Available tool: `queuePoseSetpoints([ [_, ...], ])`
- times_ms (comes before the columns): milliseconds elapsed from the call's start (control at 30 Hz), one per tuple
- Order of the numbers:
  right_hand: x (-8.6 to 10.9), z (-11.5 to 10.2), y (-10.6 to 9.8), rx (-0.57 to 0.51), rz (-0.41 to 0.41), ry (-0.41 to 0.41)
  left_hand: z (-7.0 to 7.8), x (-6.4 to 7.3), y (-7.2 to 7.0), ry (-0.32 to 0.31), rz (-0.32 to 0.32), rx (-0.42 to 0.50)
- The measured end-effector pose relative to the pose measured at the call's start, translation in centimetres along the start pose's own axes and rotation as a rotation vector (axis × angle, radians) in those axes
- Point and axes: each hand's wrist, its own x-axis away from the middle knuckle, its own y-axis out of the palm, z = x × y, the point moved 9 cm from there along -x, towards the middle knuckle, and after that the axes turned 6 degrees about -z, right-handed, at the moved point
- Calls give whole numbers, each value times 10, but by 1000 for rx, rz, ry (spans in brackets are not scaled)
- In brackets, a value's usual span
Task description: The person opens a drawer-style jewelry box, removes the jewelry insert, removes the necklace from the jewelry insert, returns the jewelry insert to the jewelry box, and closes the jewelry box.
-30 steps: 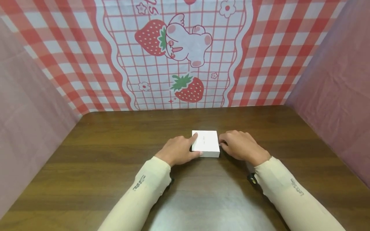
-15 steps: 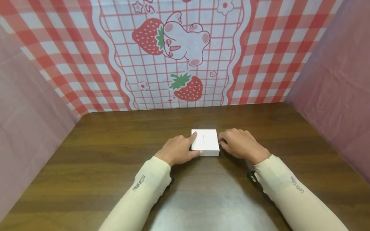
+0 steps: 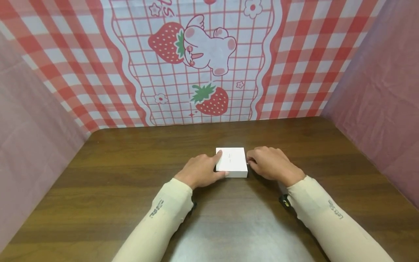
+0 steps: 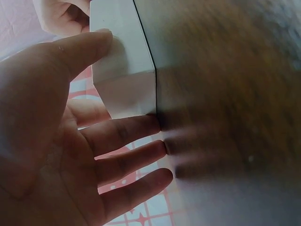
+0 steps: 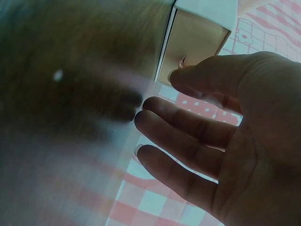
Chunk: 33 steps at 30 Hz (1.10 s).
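Note:
A flat white box (image 3: 233, 160) with small print on its top lies on the wooden table. My left hand (image 3: 200, 171) grips its left part: one fingertip is on the top, and the thumb is against the near side, as the left wrist view also shows. At the box's right side, my right hand (image 3: 273, 164) pinches a small pull tab (image 5: 182, 61) between thumb and index finger. That tab stands out from the box's recessed, light-brown end panel (image 5: 200, 37). The right hand's other fingers lie apart, near the table. What the box contains is hidden.
The brown wooden table (image 3: 131, 156) reaches back to a red-and-white checked cloth (image 3: 304, 62) printed with strawberries. Pinkish curtains (image 3: 383, 98) hang on both sides. Dark devices (image 3: 285, 201) sit under the cream sleeves at the wrists.

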Motion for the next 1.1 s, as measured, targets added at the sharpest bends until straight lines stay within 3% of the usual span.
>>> queuePoseSetpoints([
  [1100,0,1,0,9,4,14,0,-1,1,9,-4,-10],
])
